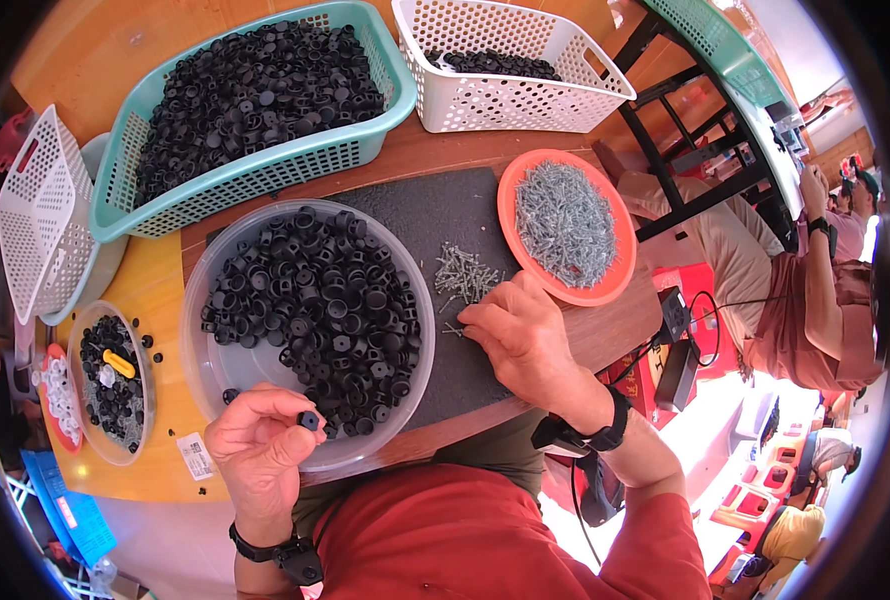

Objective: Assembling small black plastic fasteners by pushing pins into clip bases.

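Between thumb and fingers, my left hand (262, 450) pinches a small black plastic cap (308, 420) over the near rim of a clear round tub (193, 345). Many loose black caps (315, 300) fill most of that tub. To its right, a small heap of silver screws (462, 272) lies on a dark mat (435, 205). My right hand (517, 330) reaches down to the mat just below this heap, its fingertips closed on a screw (453, 329). An orange plate (510, 210) piled with more screws (567, 222) stands beyond my right hand.
A teal basket (255, 175) heaped with black parts and a white basket (525, 105) stand at the back. On the left are another white basket (40, 215) and a bowl (147, 400) of mixed parts with a yellow piece. A person (785, 290) sits at the right.
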Available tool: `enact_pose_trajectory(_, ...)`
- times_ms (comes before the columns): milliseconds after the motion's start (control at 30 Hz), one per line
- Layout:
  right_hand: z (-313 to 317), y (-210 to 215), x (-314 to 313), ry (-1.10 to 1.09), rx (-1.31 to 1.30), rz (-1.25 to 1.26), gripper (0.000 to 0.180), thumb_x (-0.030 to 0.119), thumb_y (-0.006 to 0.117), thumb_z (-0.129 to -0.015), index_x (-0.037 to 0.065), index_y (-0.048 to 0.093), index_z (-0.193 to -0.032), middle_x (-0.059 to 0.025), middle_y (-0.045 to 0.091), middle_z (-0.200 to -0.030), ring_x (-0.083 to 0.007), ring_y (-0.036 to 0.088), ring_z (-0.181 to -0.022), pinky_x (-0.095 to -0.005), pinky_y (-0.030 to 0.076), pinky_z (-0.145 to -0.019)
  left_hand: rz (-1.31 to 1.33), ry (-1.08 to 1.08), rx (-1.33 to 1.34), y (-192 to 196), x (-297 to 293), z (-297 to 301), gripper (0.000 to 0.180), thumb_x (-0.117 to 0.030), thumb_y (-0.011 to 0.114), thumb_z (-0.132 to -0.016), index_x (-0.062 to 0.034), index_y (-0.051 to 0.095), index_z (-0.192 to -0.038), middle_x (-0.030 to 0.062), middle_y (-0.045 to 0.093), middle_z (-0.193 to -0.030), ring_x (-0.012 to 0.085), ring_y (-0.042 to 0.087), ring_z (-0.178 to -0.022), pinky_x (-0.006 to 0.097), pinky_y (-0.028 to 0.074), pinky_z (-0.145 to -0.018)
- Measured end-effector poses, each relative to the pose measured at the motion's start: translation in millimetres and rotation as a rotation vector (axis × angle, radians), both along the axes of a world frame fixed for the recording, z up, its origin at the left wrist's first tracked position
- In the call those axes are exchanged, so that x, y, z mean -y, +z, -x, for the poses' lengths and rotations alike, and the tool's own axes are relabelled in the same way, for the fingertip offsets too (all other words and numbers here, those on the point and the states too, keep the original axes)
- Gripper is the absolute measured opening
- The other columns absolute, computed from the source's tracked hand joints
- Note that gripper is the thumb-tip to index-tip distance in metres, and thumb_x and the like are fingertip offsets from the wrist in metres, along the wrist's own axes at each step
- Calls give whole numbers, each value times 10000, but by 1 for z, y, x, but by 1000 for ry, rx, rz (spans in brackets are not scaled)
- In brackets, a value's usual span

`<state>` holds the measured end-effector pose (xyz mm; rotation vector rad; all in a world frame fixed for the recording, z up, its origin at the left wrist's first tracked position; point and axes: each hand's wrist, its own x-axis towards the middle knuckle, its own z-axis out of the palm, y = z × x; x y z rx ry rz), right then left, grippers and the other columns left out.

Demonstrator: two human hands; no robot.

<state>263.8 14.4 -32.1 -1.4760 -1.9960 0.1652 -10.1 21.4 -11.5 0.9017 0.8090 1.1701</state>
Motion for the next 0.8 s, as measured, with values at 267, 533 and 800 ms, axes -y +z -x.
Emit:
enact_pose_trajectory(267,4,-4,-3,53,72,-2,178,-25,695,-617,29,603,-759,-79,522,-733,-257,460,-692,-352,395,-607,-6,47,-62,2,2,-5,310,-127,788,-693,41,592,-865,95,567,-760,174,555,-601,269,467,-559)
enact_pose_trajectory(533,4,2,1,3,-108,25,166,-66,639,-632,29,552,-736,-85,531,-675,-278,491,-674,-368,416,-589,2,-1,15,0,0,3,286,-28,765,-695,68,606,-913,99,588,-810,170,604,-683,267,516,-630)
enact_pose_trajectory(800,14,27,11,-6,-359,190,175,-88,635,-661,20,555,-772,-81,583,-746,-240,546,-696,-326,467,-597,-1,3,15,2,2,-1,257,23,743,-692,66,612,-908,126,600,-840,188,612,-714,275,523,-645)
